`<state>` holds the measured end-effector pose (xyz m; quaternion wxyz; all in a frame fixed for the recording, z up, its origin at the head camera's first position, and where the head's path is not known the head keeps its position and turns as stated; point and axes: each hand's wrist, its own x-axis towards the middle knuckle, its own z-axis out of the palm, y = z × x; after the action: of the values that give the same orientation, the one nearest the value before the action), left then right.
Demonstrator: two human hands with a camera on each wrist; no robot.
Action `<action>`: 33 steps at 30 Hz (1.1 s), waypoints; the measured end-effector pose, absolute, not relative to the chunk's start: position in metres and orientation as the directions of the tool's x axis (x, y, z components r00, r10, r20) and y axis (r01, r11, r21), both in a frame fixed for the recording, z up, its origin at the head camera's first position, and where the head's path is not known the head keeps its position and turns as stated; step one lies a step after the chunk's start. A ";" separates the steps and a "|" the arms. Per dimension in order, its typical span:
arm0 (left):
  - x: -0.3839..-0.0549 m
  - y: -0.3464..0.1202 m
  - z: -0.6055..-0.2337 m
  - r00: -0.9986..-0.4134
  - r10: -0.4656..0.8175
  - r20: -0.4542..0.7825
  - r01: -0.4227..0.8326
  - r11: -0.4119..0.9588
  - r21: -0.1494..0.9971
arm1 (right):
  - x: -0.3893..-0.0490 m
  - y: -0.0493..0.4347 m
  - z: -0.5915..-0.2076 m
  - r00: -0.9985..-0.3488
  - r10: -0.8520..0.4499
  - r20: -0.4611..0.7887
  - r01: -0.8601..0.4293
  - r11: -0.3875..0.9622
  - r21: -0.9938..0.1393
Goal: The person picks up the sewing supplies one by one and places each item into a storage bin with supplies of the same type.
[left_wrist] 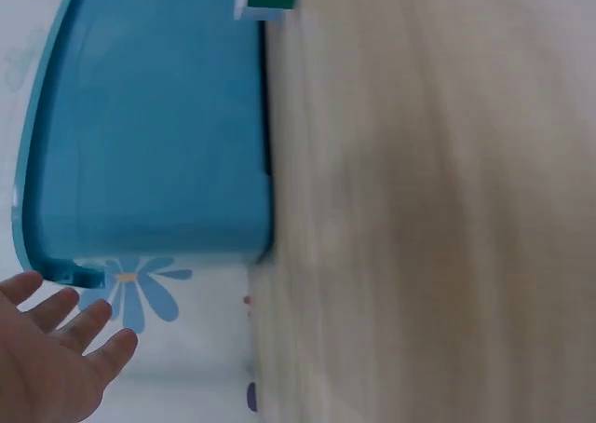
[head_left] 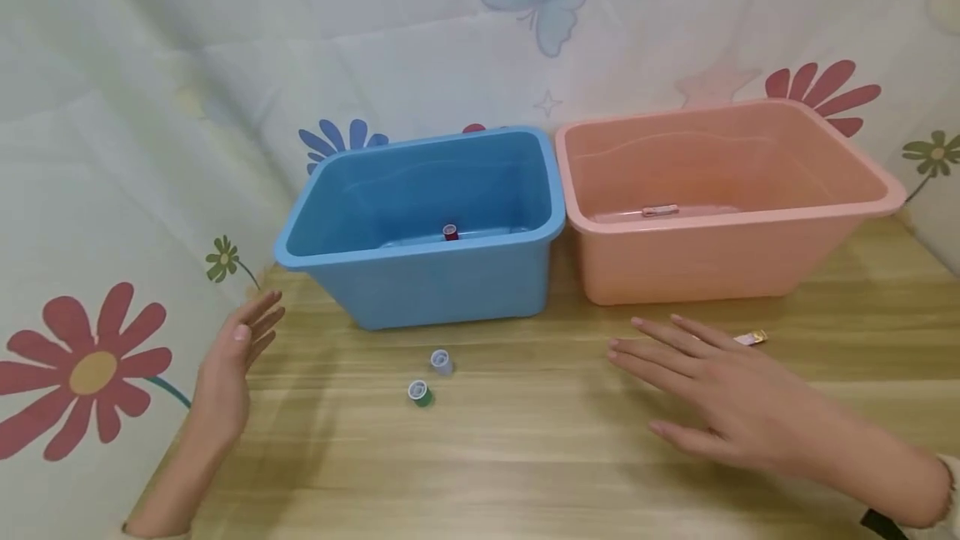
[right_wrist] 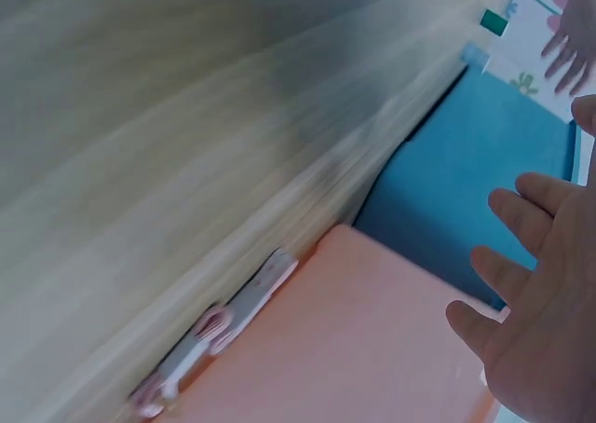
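Note:
My left hand (head_left: 228, 357) hovers at the left with its fingers extended, left of the blue bin and holding nothing. Over the table, my right hand (head_left: 727, 390) is spread palm down and also holds nothing. Partly hidden behind it lies a slim white and pink piece with a gold-coloured end (head_left: 752, 337); its full length (right_wrist: 219, 334) shows in the right wrist view, along the pink bin. Between the hands stand a small green cylinder with a white rim (head_left: 421, 393) and a similar pale grey one (head_left: 442, 362).
At the back stand a blue bin (head_left: 442, 286) and a pink bin (head_left: 690, 261), rims nearly touching. A small red cylinder (head_left: 450, 232) lies in the blue one, a slim pinkish piece (head_left: 661, 211) in the pink one. A flower-printed cloth (head_left: 420, 48) hangs behind the wooden table (head_left: 480, 473).

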<state>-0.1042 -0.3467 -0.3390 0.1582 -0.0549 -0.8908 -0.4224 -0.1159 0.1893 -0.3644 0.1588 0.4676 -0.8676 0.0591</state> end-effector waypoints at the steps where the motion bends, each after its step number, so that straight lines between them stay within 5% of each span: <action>1: -0.110 -0.346 -0.337 -0.941 -0.035 0.338 0.247 0.610 0.752 | -0.117 0.187 -0.363 -0.513 -0.794 0.326 -0.832 0.553 0.040; 8: -0.148 -0.344 -0.325 -0.924 -0.061 0.377 0.325 0.393 0.860 | -0.123 0.165 -0.361 -0.510 -0.807 0.297 -0.842 0.540 0.020; 15: -0.179 -0.346 -0.322 -0.925 -0.124 0.360 0.305 0.324 0.896 | -0.131 0.149 -0.362 -0.424 -0.850 0.313 -0.892 0.452 0.019; 24: -0.203 -0.352 -0.332 -0.958 -0.004 0.288 0.287 0.060 0.956 | -0.146 0.120 -0.363 -0.418 -0.873 0.252 -0.907 0.416 -0.065; 33: -0.207 -0.363 -0.331 -0.958 0.029 0.286 0.287 0.035 0.957 | -0.155 0.072 -0.351 -0.530 -0.826 0.194 -0.780 0.385 -0.494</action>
<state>-0.2074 -0.3629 -0.3307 0.0939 -0.1107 -0.7132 -0.6858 -0.1551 0.0720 -0.3511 -0.0419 0.4829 -0.8310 0.2728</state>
